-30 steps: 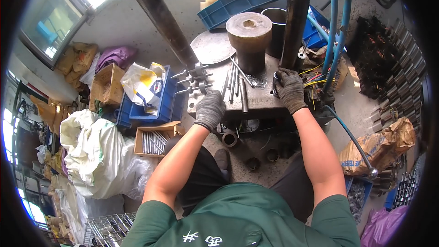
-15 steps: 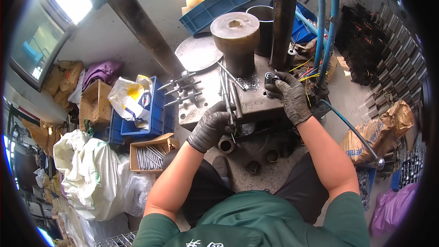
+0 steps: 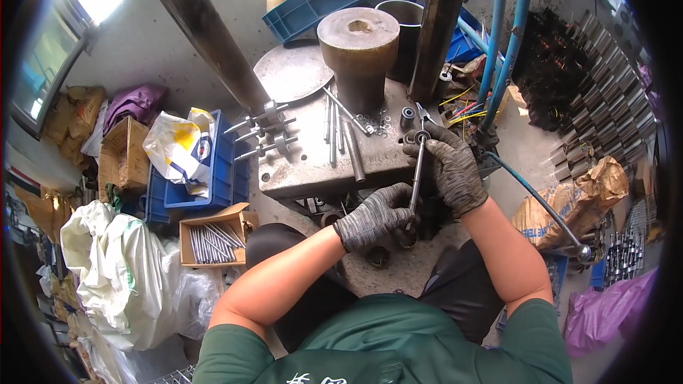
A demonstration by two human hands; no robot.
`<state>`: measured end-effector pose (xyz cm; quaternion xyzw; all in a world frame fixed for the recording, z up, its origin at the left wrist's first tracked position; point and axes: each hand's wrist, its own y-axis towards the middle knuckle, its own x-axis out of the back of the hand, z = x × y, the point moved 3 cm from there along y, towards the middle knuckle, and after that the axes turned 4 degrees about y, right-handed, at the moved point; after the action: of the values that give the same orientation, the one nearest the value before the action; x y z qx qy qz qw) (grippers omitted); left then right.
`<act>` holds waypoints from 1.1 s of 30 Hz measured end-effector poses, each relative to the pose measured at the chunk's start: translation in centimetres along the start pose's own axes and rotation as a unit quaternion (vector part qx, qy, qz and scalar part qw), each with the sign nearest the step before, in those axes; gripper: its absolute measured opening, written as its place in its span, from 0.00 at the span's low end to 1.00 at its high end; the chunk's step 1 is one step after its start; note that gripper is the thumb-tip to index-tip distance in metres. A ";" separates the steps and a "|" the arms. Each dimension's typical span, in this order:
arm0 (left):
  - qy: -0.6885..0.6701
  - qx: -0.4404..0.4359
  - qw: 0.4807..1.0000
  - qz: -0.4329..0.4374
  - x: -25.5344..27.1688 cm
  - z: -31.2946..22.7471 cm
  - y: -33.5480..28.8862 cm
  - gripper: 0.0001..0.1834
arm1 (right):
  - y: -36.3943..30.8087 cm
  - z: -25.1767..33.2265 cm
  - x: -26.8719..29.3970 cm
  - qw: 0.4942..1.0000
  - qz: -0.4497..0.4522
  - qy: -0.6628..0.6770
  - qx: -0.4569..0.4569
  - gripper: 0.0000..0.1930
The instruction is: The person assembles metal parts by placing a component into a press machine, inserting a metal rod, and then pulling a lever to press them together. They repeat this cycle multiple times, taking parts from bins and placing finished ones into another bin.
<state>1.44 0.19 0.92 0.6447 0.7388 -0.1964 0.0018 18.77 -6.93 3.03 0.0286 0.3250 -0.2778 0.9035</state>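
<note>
My left hand (image 3: 375, 217), in a dark grey glove, is closed around the lower part of a slim metal rod (image 3: 417, 179). The rod stands nearly upright in the picture, just off the front edge of the steel block (image 3: 306, 183). At its upper end my right hand (image 3: 455, 172), gloved too, pinches a small round metal ring (image 3: 422, 136). Whether the rod passes through the ring cannot be told. Behind that hand stand a short dark bushing (image 3: 408, 117) and what look like plier tips (image 3: 425, 114). Small loose rings (image 3: 378, 124), thin rods (image 3: 332, 131) and a thicker tube (image 3: 353, 154) lie leftward.
A heavy round-headed post (image 3: 359, 46) rises behind the block, between two dark columns (image 3: 206, 35). Metal pieces with crosswise rods (image 3: 265, 131) sit at its left corner. Blue crates (image 3: 231, 163) and an open box of rods (image 3: 217, 242) stand left. Blue hoses (image 3: 501, 43) hang right.
My left hand has moved right with a rod from the group on the block. The rod's upper end has come to the ring in my right hand. The view has shifted slightly.
</note>
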 end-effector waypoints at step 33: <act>0.198 -0.062 0.972 -0.109 0.1 0.6 1.9 0.23 | -2.1 0.2 1.1 0.990 0.047 -0.130 -0.011 0.21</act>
<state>3.10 0.24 -0.22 0.5853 0.8008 -0.0176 -0.1258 18.51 -9.28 2.75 -0.0022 0.2062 -0.2331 0.9503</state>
